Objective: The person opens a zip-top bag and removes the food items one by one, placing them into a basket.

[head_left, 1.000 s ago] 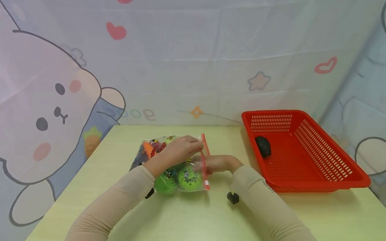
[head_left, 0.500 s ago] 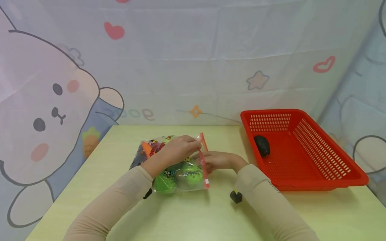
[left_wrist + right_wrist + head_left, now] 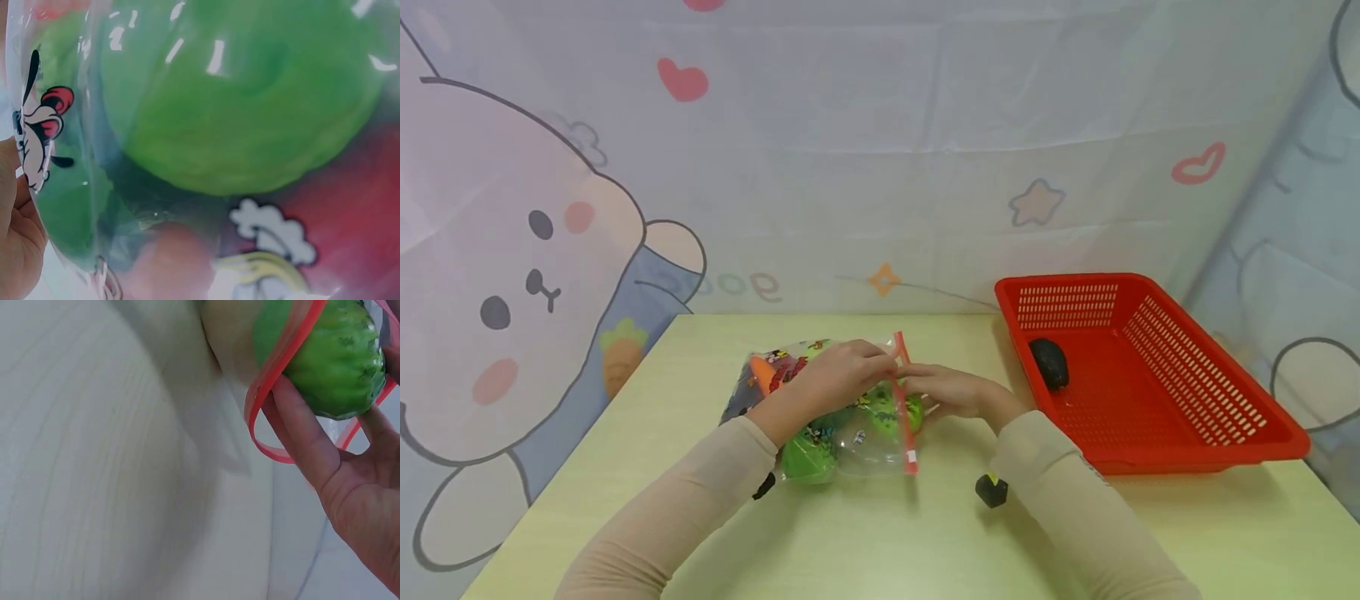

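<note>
Since a second ago the right hand (image 3: 958, 393) has risen from the table to the red zip strip (image 3: 903, 400) and now grips a green fruit (image 3: 895, 408) at the bag's mouth, where before that fruit lay lower in the bag. From the head view, the printed clear bag (image 3: 820, 400) lies on the pale green table (image 3: 865, 542), and the left hand (image 3: 835, 375) rests on top of it, fingers curled, pinching the strip's far end. A red basket (image 3: 1150, 375) well to the right holds a dark object (image 3: 1048, 363).

Left wrist view: green fruit (image 3: 237, 100) fills the frame behind printed plastic; only the palm edge (image 3: 15, 250) shows.

Right wrist view: thumb (image 3: 300, 437) and fingers clasp the green fruit (image 3: 331, 362) through the open red rim (image 3: 275, 381).
</note>
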`<state>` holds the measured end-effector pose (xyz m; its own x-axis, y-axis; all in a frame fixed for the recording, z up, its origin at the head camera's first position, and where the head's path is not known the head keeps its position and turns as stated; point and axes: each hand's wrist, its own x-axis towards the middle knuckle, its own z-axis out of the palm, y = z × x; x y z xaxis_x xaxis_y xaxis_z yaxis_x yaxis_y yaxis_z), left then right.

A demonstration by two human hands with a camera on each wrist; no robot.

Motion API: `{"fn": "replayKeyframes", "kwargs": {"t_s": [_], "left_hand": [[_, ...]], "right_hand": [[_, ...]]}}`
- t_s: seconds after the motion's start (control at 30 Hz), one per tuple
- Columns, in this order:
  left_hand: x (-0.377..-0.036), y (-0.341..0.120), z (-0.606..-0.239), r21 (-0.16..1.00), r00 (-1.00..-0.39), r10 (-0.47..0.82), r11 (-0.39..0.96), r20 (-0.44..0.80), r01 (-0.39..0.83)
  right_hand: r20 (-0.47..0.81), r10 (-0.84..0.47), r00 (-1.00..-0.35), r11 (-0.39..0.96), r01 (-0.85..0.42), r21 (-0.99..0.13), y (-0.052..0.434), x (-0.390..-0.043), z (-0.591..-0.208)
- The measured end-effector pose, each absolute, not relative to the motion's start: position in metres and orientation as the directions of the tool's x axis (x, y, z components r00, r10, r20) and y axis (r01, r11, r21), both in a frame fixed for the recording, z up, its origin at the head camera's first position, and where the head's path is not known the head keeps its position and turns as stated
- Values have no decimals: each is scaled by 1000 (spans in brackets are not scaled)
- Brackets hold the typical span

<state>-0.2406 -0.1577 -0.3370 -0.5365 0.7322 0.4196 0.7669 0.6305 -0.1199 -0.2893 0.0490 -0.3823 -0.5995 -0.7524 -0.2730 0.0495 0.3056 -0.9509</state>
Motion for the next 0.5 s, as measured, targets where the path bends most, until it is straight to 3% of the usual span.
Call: {"fn": "replayKeyframes", "kwargs": {"t_s": [0.2, 0.5], "left_hand": [[-242, -157, -337, -114, -531, 733, 625, 425, 772], [-242, -158, -338, -101, -529, 737, 617, 421, 780]], "right_hand": [[-223, -707, -672, 356, -66, -932, 55, -283, -371], [-179, -618, -765, 426, -135, -895, 57, -274, -356]]}}
